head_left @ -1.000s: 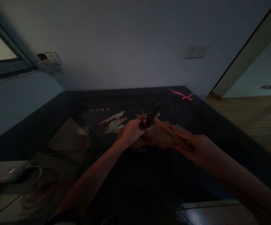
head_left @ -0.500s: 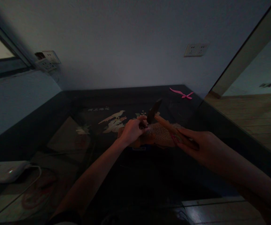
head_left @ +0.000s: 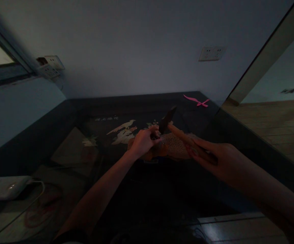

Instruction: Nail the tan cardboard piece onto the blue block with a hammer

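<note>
My right hand (head_left: 208,154) is wrapped round the wooden handle of a hammer (head_left: 181,134). Its dark head points up and left, right beside the fingertips of my left hand (head_left: 145,139). Thumb and fingers of that left hand are curled together in a pinch over a brown, hole-dotted piece (head_left: 176,144) on the dark table. Something small and dark shows between them, too dim to name. An orange-brown patch lies at the near side of the dotted piece, partly behind my left hand.
A pink ribbon (head_left: 196,100) lies at the table's far right corner. At the left edge sits a white device (head_left: 6,187) with a cable. Pale bird and flower pictures (head_left: 123,132) decorate the dark tabletop (head_left: 136,101). A wall with sockets (head_left: 212,53) rises behind it.
Hands and hammer keep almost the same place and pose. The whole view has shifted very slightly.
</note>
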The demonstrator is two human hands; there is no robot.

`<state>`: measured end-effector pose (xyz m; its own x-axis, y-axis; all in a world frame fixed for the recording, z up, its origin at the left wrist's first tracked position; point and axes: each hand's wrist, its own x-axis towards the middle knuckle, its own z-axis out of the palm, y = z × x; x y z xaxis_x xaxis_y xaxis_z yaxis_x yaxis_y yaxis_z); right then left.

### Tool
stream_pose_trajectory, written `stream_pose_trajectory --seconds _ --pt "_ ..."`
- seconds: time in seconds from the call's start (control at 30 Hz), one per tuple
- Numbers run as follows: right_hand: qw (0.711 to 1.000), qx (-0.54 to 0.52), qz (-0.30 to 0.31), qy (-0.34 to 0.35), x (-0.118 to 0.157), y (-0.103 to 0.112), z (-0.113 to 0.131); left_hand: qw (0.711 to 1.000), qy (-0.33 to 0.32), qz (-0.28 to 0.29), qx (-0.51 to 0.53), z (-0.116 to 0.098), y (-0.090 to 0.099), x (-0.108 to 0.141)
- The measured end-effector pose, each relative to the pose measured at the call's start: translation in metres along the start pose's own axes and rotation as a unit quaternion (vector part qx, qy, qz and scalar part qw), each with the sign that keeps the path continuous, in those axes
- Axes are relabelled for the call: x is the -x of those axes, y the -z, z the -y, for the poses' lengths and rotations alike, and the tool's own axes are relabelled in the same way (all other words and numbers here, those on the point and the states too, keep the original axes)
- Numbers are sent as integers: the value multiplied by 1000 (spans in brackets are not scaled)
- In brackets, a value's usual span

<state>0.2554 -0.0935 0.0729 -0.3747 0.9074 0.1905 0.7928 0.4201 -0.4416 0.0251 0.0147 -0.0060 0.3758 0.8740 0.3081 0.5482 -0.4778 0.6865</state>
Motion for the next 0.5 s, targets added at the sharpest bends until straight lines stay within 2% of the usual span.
stream_pose_trajectory --seconds 0.17,0.37,0.5 --pt "999 45 24 1 -1 -3 -1 1000 -1 2 3 0 2 1" --pt "999 33 7 7 0 -3 1 1000 2 3 -6 -2 5 1" --pt "997 65 38 -1 -2 -4 6 1000 0 15 -17 -6 9 0"
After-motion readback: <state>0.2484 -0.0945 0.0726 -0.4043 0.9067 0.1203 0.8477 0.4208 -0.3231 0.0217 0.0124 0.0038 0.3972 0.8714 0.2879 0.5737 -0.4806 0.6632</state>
